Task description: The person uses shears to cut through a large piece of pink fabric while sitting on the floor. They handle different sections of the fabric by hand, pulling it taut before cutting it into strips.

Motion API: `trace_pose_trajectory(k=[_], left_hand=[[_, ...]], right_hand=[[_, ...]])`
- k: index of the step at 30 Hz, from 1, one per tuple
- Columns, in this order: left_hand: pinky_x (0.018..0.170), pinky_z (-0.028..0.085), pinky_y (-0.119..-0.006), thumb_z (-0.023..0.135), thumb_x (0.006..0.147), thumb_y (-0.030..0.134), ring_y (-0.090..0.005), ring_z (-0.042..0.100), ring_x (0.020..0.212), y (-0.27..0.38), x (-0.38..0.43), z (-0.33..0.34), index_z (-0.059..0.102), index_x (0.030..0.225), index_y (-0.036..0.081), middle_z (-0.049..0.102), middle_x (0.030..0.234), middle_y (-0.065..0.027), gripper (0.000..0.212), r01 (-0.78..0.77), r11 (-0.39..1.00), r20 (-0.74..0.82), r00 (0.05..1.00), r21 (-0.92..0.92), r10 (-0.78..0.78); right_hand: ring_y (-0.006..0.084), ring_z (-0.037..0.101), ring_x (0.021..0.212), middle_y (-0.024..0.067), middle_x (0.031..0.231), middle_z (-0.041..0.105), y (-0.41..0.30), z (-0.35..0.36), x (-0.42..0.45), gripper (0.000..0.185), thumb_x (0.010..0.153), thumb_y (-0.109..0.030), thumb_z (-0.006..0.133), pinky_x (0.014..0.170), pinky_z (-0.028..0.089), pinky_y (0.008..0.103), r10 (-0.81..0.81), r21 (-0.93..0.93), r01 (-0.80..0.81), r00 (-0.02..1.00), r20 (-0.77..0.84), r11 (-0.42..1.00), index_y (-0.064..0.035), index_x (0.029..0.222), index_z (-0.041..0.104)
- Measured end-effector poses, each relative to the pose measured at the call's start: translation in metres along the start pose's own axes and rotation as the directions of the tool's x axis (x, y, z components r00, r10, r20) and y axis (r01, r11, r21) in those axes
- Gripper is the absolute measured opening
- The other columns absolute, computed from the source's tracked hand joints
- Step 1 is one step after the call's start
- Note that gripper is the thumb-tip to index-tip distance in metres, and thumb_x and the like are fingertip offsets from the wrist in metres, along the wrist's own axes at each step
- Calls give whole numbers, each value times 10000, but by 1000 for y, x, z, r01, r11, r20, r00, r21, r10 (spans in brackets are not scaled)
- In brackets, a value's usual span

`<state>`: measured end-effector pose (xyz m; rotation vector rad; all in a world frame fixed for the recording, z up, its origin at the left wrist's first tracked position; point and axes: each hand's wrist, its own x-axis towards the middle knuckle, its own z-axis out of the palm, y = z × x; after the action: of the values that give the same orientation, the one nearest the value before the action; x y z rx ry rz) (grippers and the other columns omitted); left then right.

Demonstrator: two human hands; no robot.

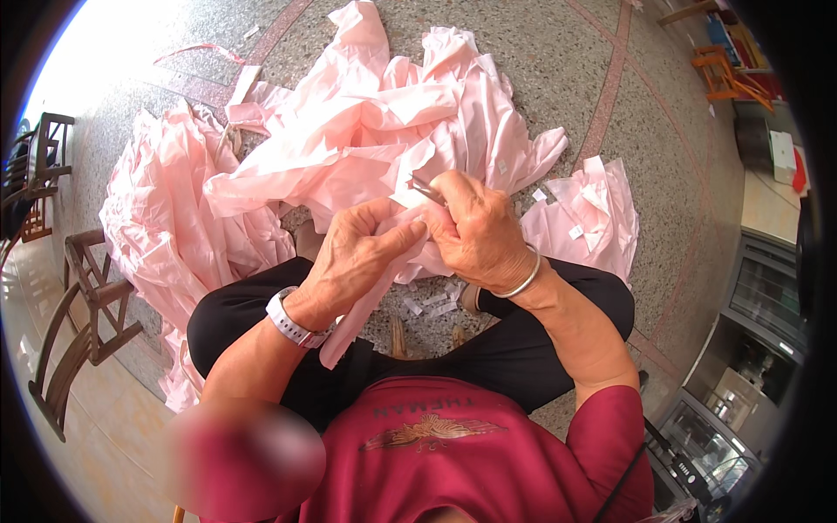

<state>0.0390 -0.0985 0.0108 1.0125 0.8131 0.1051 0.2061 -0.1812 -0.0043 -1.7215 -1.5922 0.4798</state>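
A strip of pale pink fabric [356,320] runs through my left hand [359,252], pinched between thumb and fingers, and its end hangs over my lap. Close beside it, my right hand [474,229] is closed around a small metal cutting tool [425,188], seemingly thread snips; most of its body is hidden in the palm. The blades point up and left at the fabric's edge. Beyond both hands spreads a large crumpled heap of pink cloth [366,111], which looks like thin garments with small white labels.
More pink cloth is piled at left [176,196], with a smaller pile [588,216] at right. White scraps [435,304] litter the terrazzo floor [556,39] between my feet. Wooden chairs [95,301] stand at left. Glass-fronted cabinets [762,294] line the right side.
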Motion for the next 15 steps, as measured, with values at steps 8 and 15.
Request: trace_pose_trajectory(k=[8,15], left_hand=[[641,437,-195,688,913,196,-11,528,730,0,-1,-6,668,903,39,629,801,44,159,-12,995,-95,995,98,22],[667,441,-196,679,922,183,-13,536,757,1,1,-8,680,955,50,636,833,47,138,-17,994,-41,999,104,22]], right_hand=[[104,569,600,44,678,618,1,-55,18,164,867,-92,702,570,454,276,213,302,-304,930,298,904,35,795,628],[107,636,838,51,898,694,1,-51,13,217,925,-123,650,757,518,249,176,541,-351,921,348,765,10,1096,651]])
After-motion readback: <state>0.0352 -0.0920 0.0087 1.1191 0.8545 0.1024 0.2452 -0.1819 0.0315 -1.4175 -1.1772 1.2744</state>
